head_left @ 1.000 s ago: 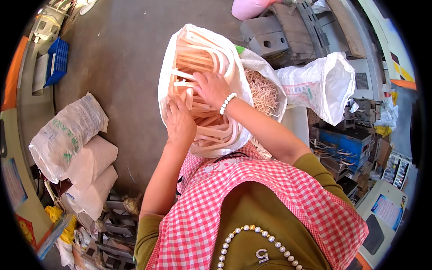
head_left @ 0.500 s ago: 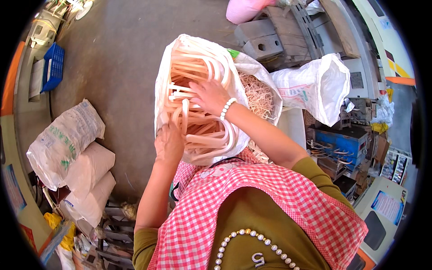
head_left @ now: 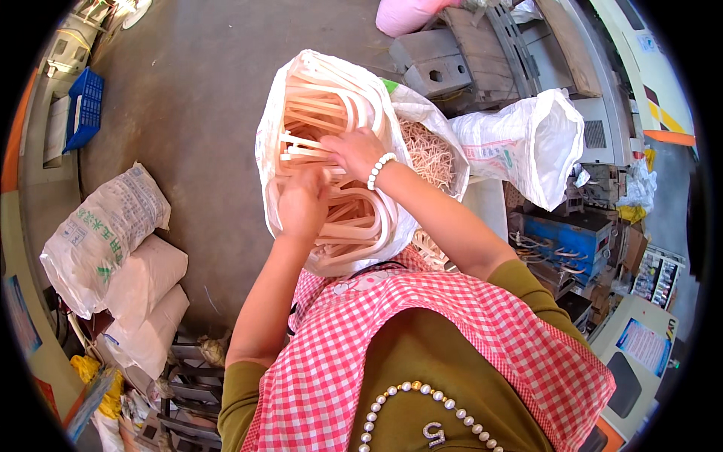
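A white woven sack [head_left: 268, 139] stands open in front of me, packed with pale pink curved plastic strips [head_left: 354, 226] bent into loops. Bracelet at its wrist, my right hand [head_left: 360, 155] reaches in from the right, its fingers closed on the ends of several strips. Just nearer to me, my left hand [head_left: 303, 203] is over the same sack with its fingers curled in. Its fingertips are partly hidden, so what they hold cannot be made out. The two hands are close together but apart.
Right of the sack stands another bag of thin pinkish plastic scraps [head_left: 428, 154], beside an open white sack [head_left: 520, 147]. Filled white sacks [head_left: 113, 233] are piled at left, below a blue crate [head_left: 84, 109]. Machinery and a blue metal box [head_left: 565, 241] line the right.
My left hand has moved from the sack's near left side inward and to the right, closer to my right hand. My right hand has stayed at nearly the same spot.
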A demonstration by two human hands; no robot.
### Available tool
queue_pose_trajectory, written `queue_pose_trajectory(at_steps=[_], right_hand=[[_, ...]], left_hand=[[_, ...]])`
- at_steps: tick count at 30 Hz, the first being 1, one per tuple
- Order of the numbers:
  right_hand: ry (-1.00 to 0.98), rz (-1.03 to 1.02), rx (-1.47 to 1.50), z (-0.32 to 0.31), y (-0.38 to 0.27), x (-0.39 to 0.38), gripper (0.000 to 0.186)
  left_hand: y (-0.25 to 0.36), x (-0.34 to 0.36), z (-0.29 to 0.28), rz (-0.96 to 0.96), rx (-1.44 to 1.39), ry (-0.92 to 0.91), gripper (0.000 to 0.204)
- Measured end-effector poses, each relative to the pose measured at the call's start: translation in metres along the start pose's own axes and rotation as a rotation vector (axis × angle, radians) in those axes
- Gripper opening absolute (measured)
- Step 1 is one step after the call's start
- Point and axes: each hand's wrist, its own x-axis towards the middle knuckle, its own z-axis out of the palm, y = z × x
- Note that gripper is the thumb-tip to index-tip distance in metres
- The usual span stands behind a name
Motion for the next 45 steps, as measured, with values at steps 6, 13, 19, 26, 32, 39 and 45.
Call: queue_pose_trajectory(at_steps=[6,13,19,26,32,39,45], right_hand=[[-0.081,-0.04,0.022,0.002,-0.001,0.012,0.025],[-0.001,-0.008,0.094,-0.005,0.005,0.004,0.031],[0.431,-0.113,0.282,-0.022,0.001,-0.042,0.027],[0.284,-0.065,0.282,-0.012,-0.02,-0.109,0.028],[0.456,-0.003,0.086,-0.007,-0.034,-0.11,0.029],[-0.384,0.016,0.242,0.047,-0.052,-0.12,0.029],[-0.317,0.119,0.366,0.051,-0.061,-0.118,0.032]], left_hand=[[0.017,-0.021,0.023,0.18,0.229,-0.499,0.013],[-0.001,0.022,0.001,-0.068,-0.018,-0.784,0.018],[-0.005,-0.004,-0.023,0.014,-0.203,-0.467,0.021],[-0.029,0.006,-0.018,-0.457,-0.383,-0.074,0.015],[-0.016,0.006,-0.024,-0.424,-0.276,-0.221,0.022],[-0.005,0.005,-0.018,-0.242,0.007,-0.3,0.029],[0.011,-0.022,-0.016,-0.085,-0.21,-0.389,0.029]])
